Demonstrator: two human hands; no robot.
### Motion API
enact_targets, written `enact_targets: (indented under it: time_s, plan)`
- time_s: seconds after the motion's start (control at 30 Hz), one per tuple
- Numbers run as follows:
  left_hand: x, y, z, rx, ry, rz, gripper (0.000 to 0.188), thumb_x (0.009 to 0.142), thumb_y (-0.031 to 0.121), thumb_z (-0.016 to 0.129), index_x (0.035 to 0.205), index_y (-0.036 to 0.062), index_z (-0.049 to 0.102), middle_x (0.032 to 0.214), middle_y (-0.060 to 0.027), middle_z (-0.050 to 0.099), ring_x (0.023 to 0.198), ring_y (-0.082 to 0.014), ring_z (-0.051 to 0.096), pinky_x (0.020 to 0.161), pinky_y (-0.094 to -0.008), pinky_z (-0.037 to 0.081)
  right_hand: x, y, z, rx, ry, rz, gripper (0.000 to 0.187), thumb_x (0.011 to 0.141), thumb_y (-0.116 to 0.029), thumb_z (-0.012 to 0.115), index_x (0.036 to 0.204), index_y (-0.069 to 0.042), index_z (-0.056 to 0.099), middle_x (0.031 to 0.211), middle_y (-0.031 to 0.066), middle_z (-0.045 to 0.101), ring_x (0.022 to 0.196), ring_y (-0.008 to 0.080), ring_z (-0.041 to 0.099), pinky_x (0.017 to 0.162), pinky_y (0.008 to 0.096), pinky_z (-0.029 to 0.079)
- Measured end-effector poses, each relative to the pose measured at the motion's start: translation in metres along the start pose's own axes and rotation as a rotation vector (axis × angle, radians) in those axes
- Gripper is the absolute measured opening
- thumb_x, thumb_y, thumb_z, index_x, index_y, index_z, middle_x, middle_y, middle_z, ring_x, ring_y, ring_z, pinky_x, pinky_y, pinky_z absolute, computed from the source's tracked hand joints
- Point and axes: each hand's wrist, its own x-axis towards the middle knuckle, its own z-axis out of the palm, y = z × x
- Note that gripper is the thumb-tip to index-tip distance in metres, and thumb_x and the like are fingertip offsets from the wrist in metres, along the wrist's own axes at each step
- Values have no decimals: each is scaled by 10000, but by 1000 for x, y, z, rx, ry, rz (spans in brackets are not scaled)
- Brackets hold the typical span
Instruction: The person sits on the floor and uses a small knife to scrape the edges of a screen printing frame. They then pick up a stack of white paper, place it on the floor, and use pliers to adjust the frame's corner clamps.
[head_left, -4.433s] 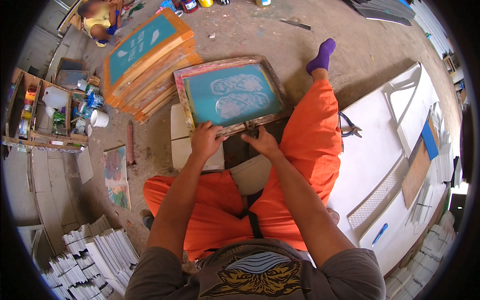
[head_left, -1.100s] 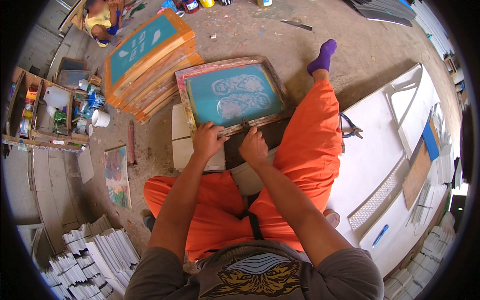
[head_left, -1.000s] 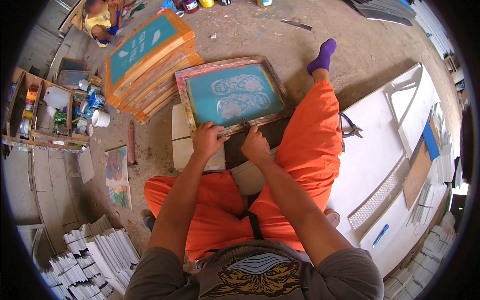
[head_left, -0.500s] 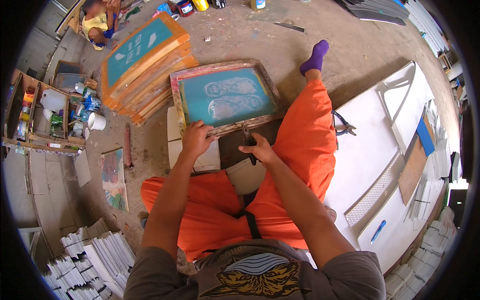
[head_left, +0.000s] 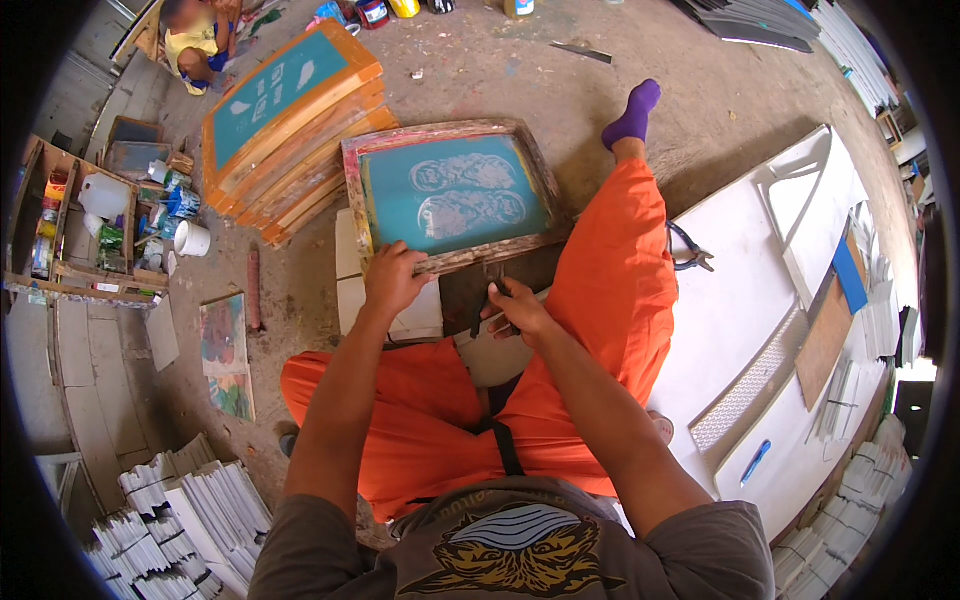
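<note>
A worn wooden screen-printing frame (head_left: pixel 352 185) leans in front of my legs, its teal mesh (head_left: pixel 390 190) bearing two pale sole-shaped patterns. My left hand (head_left: pixel 393 282) grips its near edge at the left corner. Beside that, my right hand (head_left: pixel 520 308) is closed round a pair of pliers (head_left: pixel 479 314) with dark handles. The handles are spread, and the jaws point up to the middle of the frame's near edge. What the jaws touch is too small to tell.
Blue-handled cutting pliers (head_left: pixel 692 252) lie by my right leg on a white board (head_left: pixel 730 300). A blue cutter knife (head_left: pixel 756 463) is farther back. Stacked wooden screens (head_left: pixel 300 150) stand left, near a paint crate (head_left: pixel 90 275). A person (head_left: pixel 190 50) sits at far left.
The handles of the pliers in my right hand have spread apart, and that hand has shifted slightly down. My left hand keeps its place on the frame.
</note>
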Motion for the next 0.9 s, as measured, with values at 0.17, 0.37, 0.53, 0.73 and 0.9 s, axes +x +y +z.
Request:
enact_targets:
  time_s: [0.17, 0.37, 0.53, 0.73, 0.9]
  plan:
    - [0, -1, 1, 0, 0, -5, 433, 706, 275, 923, 1082, 99, 800, 1034, -106, 652, 1071, -349, 616, 917, -458, 527, 9, -5, 3, 66, 64, 5, 413, 1085, -438, 570, 1338, -118, 505, 955, 72, 688, 693, 187, 651, 585, 379, 566]
    - [0, -3, 3, 5, 14, 2, 416, 714, 314, 915, 1058, 113, 798, 1031, -89, 653, 1060, -330, 618, 911, -456, 534, 32, -3, -5, 139, 77, -7, 465, 1071, -450, 596, 1347, -82, 528, 897, 46, 629, 675, 172, 571, 598, 388, 536]
    - [1, -3, 3, 1, -2, 11, 417, 705, 305, 918, 1054, 110, 799, 1016, -92, 651, 1040, -332, 620, 899, -457, 535, 51, -1, -15, 15, 183, 17, 387, 1090, -414, 577, 1292, -84, 557, 831, -7, 497, 615, 126, 415, 555, 341, 421]
    - [1, -5, 6, -14, 18, 21, 409, 703, 303, 920, 1045, 114, 800, 1009, -86, 652, 1039, -330, 623, 895, -456, 534, 59, 8, -17, -230, 433, -179, 362, 1026, -363, 668, 1146, -22, 652, 868, 71, 616, 722, 207, 549, 645, 392, 470]
    - [2, -3, 6, 0, -7, -1, 424, 697, 308, 923, 1050, 110, 799, 1020, -94, 656, 1044, -335, 624, 899, -456, 533, 58, 12, -23, -579, 633, -435, 366, 949, -354, 727, 1084, -14, 746, 1045, 222, 758, 1019, 411, 722, 876, 485, 554]
